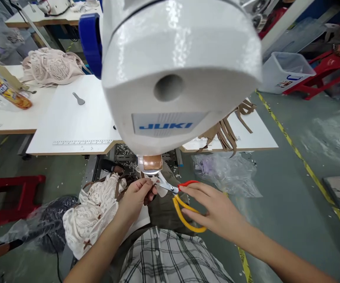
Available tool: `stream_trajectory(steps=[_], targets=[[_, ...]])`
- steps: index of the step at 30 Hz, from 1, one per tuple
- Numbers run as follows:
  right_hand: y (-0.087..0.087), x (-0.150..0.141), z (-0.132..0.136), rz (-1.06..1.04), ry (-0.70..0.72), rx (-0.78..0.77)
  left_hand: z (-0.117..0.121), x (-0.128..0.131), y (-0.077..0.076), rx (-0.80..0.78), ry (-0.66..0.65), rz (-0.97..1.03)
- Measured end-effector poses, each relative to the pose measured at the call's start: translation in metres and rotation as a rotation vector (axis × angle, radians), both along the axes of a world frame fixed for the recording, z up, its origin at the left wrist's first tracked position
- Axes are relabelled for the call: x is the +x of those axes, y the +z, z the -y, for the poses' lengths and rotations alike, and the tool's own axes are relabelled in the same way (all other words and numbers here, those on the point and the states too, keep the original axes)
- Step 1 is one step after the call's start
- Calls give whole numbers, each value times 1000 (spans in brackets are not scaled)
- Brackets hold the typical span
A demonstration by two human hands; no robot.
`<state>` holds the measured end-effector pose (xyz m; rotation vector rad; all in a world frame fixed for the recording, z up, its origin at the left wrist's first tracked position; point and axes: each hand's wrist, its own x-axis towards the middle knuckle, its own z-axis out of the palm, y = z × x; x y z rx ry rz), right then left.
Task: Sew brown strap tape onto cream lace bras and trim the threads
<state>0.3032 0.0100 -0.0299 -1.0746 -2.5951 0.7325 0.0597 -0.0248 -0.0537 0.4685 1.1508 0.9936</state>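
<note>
Smooth, glossy white casing on the sewing machine [214, 78], bulky and rounded, with a round dark recess and blue lettering; beneath, a shiny copper-coloured plate [152, 162]. Flat, white worktop [72, 122] with printed ruler marks along the edge. Limp, flat brown strips [227, 131], trailing over that edge. Crinkled and see-through, the plastic bag [229, 173] below. Soft, bunched openwork in the cream lace bundle [89, 212], near the left forearm, with small brown bows [87, 244].

Scissors [174, 190] with bright steel blades, one red handle and one curved yellow loop. Blades parted, tips at the pale cloth [161, 192], just below the machine's head. Clamped on the scissors with the right grip [212, 206], fingers at the red handle, thumb by the yellow loop. Pinched together on the pale cloth with the left grip [138, 192], close to the blade tips. Thin and soft, the cloth, hanging partly behind the blades.

By count: one pair of scissors, one drink bottle [6, 88], one grey spoon-shaped piece [78, 98], one clear bin [286, 72], at least two red stools [11, 198]. Too tangled to count: brown strips, lace layers.
</note>
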Motion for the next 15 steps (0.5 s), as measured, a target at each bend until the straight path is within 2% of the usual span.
stream_trajectory(steps=[3, 7, 15], targets=[[-2, -11, -8, -35, 26, -47, 0, 2, 1, 22, -24, -74], [-4, -10, -10, -53, 46, -147, 0, 0, 3, 39, -14, -110], [-6, -1, 2, -121, -86, -323, 1, -6, 2, -2, 62, 17]])
